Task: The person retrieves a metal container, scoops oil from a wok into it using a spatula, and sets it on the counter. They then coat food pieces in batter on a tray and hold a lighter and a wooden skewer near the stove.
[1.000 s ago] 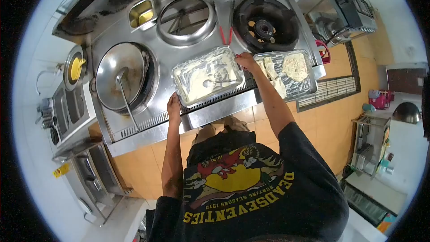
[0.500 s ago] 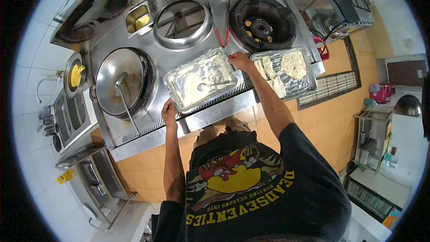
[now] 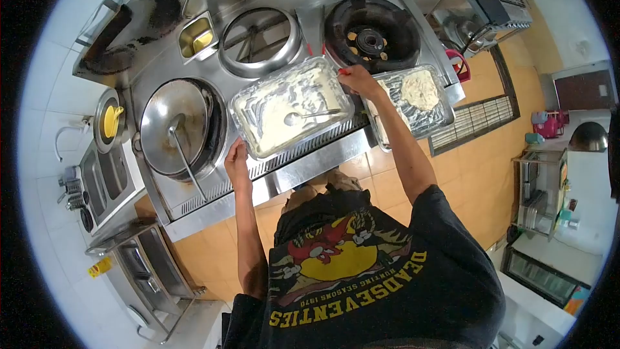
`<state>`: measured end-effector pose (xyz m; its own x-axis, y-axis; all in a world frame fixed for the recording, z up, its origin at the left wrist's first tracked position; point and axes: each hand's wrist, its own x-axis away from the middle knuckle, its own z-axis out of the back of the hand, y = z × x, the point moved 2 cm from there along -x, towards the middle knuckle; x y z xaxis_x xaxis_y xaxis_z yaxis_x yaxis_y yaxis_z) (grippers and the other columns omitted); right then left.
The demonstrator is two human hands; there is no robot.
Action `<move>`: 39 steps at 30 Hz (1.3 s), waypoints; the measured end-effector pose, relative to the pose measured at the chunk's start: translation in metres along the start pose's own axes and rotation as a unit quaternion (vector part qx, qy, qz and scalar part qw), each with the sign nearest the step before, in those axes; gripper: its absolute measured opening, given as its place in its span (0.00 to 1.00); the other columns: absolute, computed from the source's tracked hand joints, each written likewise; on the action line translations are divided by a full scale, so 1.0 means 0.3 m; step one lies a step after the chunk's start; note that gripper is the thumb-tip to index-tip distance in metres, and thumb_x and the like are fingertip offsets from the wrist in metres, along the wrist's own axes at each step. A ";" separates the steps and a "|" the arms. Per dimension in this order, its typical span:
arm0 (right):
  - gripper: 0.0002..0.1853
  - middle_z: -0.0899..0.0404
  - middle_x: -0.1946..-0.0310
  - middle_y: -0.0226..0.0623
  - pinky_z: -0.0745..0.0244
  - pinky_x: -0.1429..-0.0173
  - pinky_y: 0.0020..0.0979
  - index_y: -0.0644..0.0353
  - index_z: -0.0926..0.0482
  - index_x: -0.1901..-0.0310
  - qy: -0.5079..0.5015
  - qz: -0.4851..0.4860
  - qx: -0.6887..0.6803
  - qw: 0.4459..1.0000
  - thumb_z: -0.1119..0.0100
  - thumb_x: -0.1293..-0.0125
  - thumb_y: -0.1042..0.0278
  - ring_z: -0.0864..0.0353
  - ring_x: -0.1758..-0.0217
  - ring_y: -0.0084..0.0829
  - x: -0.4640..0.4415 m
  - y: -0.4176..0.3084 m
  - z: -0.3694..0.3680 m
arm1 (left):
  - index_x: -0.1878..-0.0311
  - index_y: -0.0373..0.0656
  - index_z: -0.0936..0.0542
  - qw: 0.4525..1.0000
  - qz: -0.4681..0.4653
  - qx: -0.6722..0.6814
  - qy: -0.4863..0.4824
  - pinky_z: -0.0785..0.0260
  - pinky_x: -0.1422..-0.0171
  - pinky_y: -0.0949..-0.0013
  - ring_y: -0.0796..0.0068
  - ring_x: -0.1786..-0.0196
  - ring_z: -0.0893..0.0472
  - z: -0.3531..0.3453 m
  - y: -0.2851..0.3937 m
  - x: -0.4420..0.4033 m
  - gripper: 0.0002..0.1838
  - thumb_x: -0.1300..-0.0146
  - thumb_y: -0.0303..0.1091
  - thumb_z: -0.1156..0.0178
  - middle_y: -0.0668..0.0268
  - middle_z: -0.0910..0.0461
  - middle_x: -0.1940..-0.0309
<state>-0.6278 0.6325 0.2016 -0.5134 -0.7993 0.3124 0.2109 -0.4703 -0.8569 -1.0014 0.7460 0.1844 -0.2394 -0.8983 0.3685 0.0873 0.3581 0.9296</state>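
A clear rectangular tray [image 3: 258,123] smeared with a pale, creamy mixture is held over the front of the steel stove, with a spoon [image 3: 316,114] lying in the mixture. My left hand [image 3: 237,160] grips its lower left corner. At its upper right side, my right hand [image 3: 360,81] is closed on the tray's edge, with something red showing at the fingertips. Just right of that hand, a second clear tray [image 3: 441,123] holds flat pale pieces [image 3: 419,89]; my right forearm covers part of it.
A wok [image 3: 158,106] with a ladle [image 3: 183,155] sits on the left burner. Behind are an open ring burner [image 3: 295,42], a black burner [image 3: 336,26] and a small metal container [image 3: 197,37]. A sink [image 3: 103,171] stands at far left, a pink-handled item [image 3: 462,68] at right.
The tray in my hands has shifted left and come up closer, now covering part of the red-handled tool. My left hand has moved left with it. The view has shifted slightly.
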 end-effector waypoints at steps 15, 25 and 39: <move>0.11 0.33 0.85 0.21 0.46 0.80 0.23 0.60 0.21 0.70 0.070 -0.012 -0.080 0.994 0.42 0.38 0.61 0.40 0.84 0.15 0.025 0.050 0.436 | 0.48 0.38 0.21 0.994 -0.039 -0.032 -0.100 0.39 0.59 0.79 0.85 0.67 0.31 -0.419 0.153 -0.091 0.15 0.35 0.34 0.44 0.74 0.23 0.65; 0.13 0.30 0.84 0.24 0.44 0.82 0.24 0.62 0.21 0.69 0.116 0.005 -0.072 0.991 0.40 0.40 0.60 0.37 0.86 0.16 -0.090 0.141 0.783 | 0.47 0.37 0.22 0.988 -0.041 -0.041 -0.145 0.41 0.60 0.79 0.85 0.68 0.35 -0.840 0.193 -0.177 0.16 0.35 0.35 0.43 0.75 0.27 0.69; 0.15 0.30 0.84 0.25 0.42 0.83 0.24 0.61 0.23 0.72 0.138 -0.020 -0.089 0.986 0.41 0.41 0.56 0.36 0.86 0.18 -0.350 0.359 0.957 | 0.45 0.40 0.23 0.978 0.030 -0.123 -0.168 0.37 0.63 0.78 0.83 0.67 0.29 -1.140 0.139 -0.354 0.19 0.38 0.37 0.40 0.72 0.24 0.69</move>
<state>-0.3122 0.5584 0.1942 -0.7303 -0.6378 0.2448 0.0495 -0.4068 -0.9122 -0.6416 0.7691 0.1865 -0.5277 -0.7281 0.4374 0.3312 0.2979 0.8953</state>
